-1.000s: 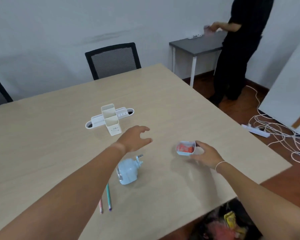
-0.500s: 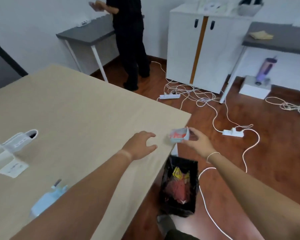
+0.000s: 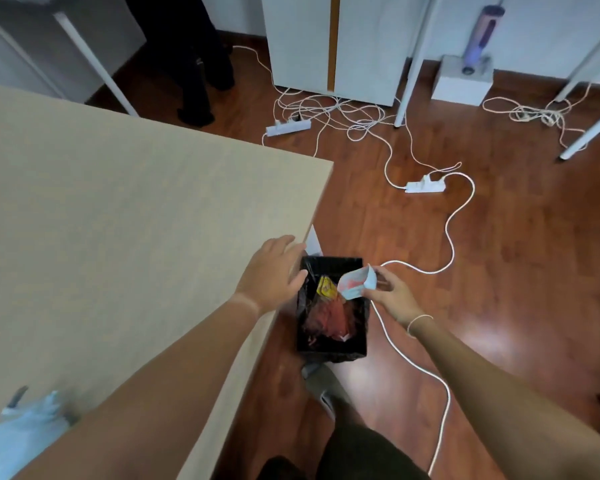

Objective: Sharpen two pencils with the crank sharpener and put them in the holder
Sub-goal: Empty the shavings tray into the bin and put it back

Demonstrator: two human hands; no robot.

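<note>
Beside the tan surface (image 3: 118,202), the right hand (image 3: 390,294) pinched the shavings drawer (image 3: 355,283) tilted over the bin (image 3: 331,306), apparently to empty it, while the left hand (image 3: 274,271), fingers relaxed apart, rested at the edge, the sharpener (image 3: 18,431) well behind.

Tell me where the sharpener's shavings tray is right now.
In the head view the shavings tray is off the table, held tilted in the right hand over the black bin on the floor, beside the table's edge.
</note>
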